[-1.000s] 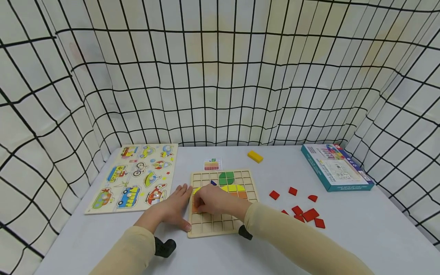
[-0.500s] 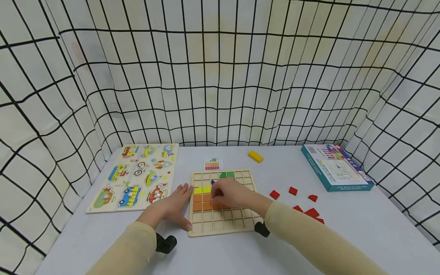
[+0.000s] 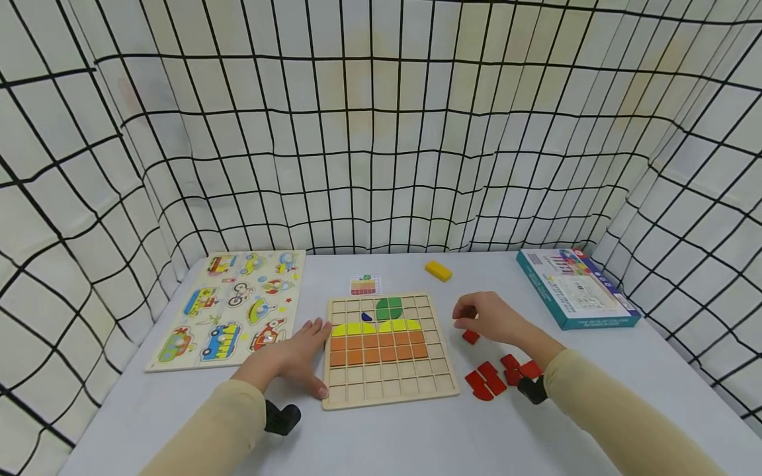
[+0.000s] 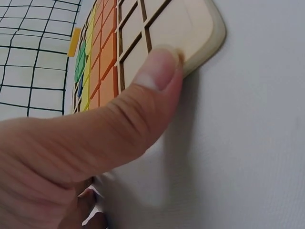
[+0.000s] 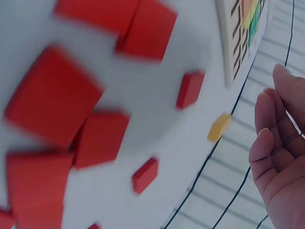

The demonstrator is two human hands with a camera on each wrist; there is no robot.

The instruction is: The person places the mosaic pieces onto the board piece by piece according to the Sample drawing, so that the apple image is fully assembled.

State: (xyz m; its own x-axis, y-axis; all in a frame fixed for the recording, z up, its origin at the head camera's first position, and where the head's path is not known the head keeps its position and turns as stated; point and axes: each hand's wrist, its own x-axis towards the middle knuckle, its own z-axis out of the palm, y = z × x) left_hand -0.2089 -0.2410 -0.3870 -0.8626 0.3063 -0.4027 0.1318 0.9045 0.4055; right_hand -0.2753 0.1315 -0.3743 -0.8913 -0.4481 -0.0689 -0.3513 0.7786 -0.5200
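A wooden grid board [image 3: 389, 387] lies at the middle of the table, filled in its upper part with orange tiles [image 3: 378, 347], yellow pieces [image 3: 399, 325], green pieces [image 3: 389, 308] and a small blue piece [image 3: 366, 317]. My left hand [image 3: 292, 357] rests along the board's left edge, fingers extended. In the left wrist view its thumb [image 4: 157, 71] presses on the near corner. To the right of the board, my right hand [image 3: 491, 318] hovers over a red tile [image 3: 471, 337], fingers loosely bent and holding nothing. Several red pieces [image 3: 491, 382] lie nearer to me, partly behind the wrist.
A pattern card [image 3: 365, 285] lies behind the board, and a yellow block [image 3: 438, 270] at its back right. A vehicle puzzle board [image 3: 238, 311] fills the left side. At the far right is a teal-sided box [image 3: 577, 287]. Black netting [image 3: 372, 152] encloses the table.
My right hand has moved off the grid board to the right, over the red pieces. The orange and yellow rows it covered now show. My left hand stays at the board's edge.
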